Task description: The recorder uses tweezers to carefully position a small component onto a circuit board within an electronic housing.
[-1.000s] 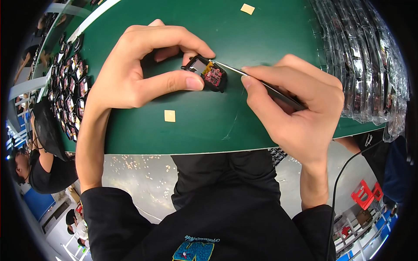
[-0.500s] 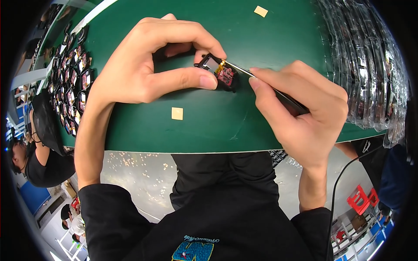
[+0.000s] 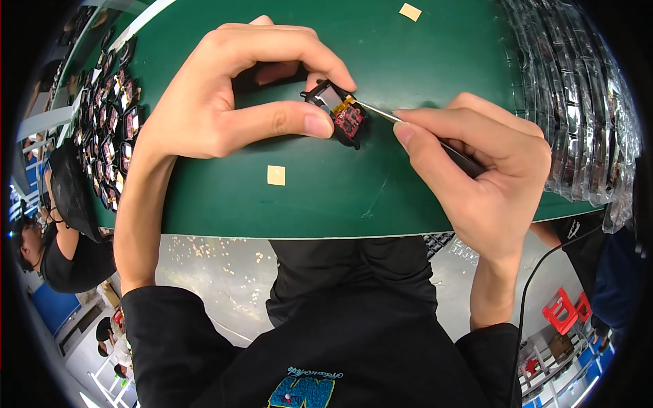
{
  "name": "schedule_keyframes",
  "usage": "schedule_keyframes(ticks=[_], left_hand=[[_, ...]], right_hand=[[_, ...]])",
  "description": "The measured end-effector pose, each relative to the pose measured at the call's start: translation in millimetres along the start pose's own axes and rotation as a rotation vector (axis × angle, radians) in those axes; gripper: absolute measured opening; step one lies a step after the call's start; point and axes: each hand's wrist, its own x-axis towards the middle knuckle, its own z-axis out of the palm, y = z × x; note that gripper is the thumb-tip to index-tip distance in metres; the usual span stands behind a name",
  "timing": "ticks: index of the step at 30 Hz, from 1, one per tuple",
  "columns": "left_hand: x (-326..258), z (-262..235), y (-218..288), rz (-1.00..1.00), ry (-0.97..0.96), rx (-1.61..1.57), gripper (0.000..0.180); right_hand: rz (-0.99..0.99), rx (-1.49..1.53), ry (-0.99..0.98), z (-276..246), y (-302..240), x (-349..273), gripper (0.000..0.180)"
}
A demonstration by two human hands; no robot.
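Between the thumb and fingers of my left hand [image 3: 238, 95] is a small black device housing [image 3: 338, 114], tilted above the green table. Its open side shows a silver-grey block, a strip of yellow tape and a red circuit board. My right hand [image 3: 486, 160] pinches a pair of slim metal tweezers [image 3: 381, 113] with a dark rear part. The tweezers' tip reaches the housing's upper right edge, close to the yellow tape; whether it touches the tape I cannot tell. Part of the housing is hidden behind my left thumb.
On the green table [image 3: 326, 197] lie two small cream squares, one nearer me [image 3: 276, 175] and one far off [image 3: 410, 11]. Many similar housings [image 3: 109, 129] crowd the left side. Stacked clear plastic trays [image 3: 578, 109] line the right. Another person [image 3: 68, 251] sits at the left.
The housing has turned slightly in my left hand, showing more of its inside. My right hand has shifted a little to the right, and the tweezers' tip stays by the housing's edge.
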Motion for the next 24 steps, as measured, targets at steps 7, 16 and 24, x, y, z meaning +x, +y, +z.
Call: schedule_keyframes(ticks=[7,16,24], left_hand=[[1.9,0.6,3.8,0.003,-0.011,0.028,0.052],[4.1,-1.1,0.7,0.118,-0.027,0.097,0.050],[-1.6,3.7,5.1,0.075,0.017,0.036,0.057]], right_hand=[[-0.037,-0.029,-0.026,-0.8,2.5,1.2,0.014],[-0.078,-0.007,-0.009,-0.2,5.4,0.5,0.013],[-0.069,-0.028,0.062,-3.6,1.0,-5.7,0.013]])
